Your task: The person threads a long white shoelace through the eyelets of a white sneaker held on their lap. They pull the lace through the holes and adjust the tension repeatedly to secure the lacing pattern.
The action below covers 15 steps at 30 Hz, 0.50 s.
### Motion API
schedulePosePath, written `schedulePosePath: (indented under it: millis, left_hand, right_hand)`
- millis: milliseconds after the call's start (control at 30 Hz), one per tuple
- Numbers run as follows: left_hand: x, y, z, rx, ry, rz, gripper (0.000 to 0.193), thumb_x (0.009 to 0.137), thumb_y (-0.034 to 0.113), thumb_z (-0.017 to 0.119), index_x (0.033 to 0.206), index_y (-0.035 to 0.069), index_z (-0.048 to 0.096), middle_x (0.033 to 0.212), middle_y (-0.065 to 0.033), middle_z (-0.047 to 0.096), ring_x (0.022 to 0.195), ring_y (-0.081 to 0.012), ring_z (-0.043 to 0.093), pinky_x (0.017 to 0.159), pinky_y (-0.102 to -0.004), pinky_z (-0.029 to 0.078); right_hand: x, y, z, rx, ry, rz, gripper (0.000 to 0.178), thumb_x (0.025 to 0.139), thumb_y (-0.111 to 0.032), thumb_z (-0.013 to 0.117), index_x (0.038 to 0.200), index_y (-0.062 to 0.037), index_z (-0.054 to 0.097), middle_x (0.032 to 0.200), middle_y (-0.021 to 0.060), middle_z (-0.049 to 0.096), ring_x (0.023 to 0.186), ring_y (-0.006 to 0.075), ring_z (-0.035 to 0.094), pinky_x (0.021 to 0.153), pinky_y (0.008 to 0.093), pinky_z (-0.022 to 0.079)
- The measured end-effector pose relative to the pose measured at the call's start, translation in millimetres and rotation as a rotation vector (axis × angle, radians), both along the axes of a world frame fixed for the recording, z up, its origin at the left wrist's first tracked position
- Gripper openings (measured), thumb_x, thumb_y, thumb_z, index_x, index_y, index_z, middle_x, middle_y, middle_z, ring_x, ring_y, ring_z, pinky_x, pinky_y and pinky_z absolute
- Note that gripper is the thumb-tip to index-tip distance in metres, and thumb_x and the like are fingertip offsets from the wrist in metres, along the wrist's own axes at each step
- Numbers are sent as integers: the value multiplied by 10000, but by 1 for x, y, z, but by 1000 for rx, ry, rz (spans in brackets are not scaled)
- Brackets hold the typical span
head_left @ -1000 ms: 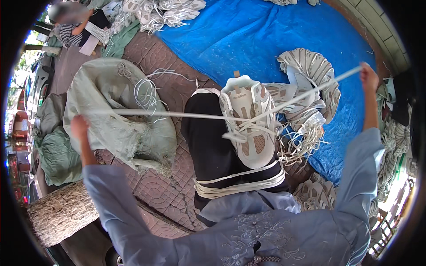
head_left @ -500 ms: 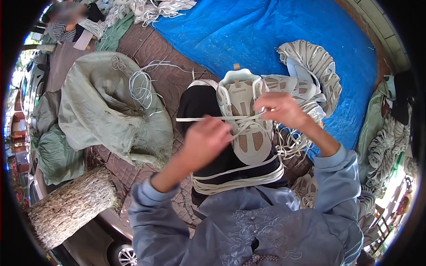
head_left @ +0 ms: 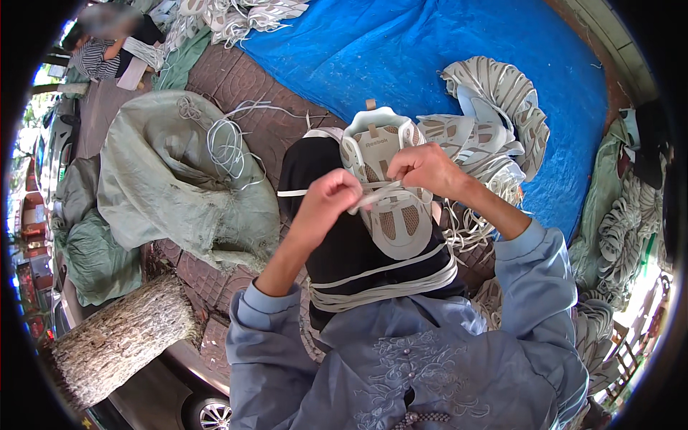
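Note:
A white and beige shoe upper with mesh panels lies across my black-clad lap, its opening facing away from me. A pale shoelace runs over its eyelets. My left hand pinches the lace at the left side of the upper. Over the lacing area, my right hand grips the lace with bent fingers. Part of the lacing is hidden under the hands. Several long loose laces lie across my thighs, nearer to me than the toe.
Stacked shoe uppers rest on a blue tarp to the right. A grey-green sack with a coil of white lace stands left, beyond a tree trunk. Another person sits at the far left.
My left hand has moved slightly up, and my right hand has come left over the upper. The hands are closer together, and the lace between them is shorter.

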<state>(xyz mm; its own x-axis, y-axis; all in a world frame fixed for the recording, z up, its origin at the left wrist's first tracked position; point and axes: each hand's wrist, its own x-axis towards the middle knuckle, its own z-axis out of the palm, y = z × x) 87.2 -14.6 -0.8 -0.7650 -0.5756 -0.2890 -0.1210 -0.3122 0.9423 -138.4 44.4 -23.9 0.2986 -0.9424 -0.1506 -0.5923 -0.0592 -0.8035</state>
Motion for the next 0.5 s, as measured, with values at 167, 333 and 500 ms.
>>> schedulePosePath:
  millis: [167, 333, 500]
  left_hand:
    - [5, -12, 12, 96, -27, 63, 181, 841, 154, 519, 947, 8, 526, 789, -60, 564, 655, -98, 531, 644, -245, 454]
    - [-7, 11, 11, -539, -329, -273, 414, 670, 223, 709, 939, -1, 487, 706, -52, 588, 616, -163, 589, 506, -291, 458]
    - [-17, 41, 3, -1191, -476, -326, 369, 625, 233, 710, 821, 39, 464, 678, -81, 578, 593, -237, 598, 482, -325, 459]
  right_hand:
    - [-4, 0, 2, 13, -97, 4, 178, 762, -154, 549, 929, -103, 586, 808, 45, 611, 734, 174, 599, 642, 311, 468]
    - [-3, -5, 5, -18, -4, 69, 190, 743, -143, 551, 926, -105, 580, 813, 40, 610, 732, 184, 595, 636, 312, 467]
    - [-1, -8, 3, -11, 19, 76, 176, 736, -135, 548, 906, -102, 583, 819, 28, 614, 736, 192, 599, 635, 314, 468]
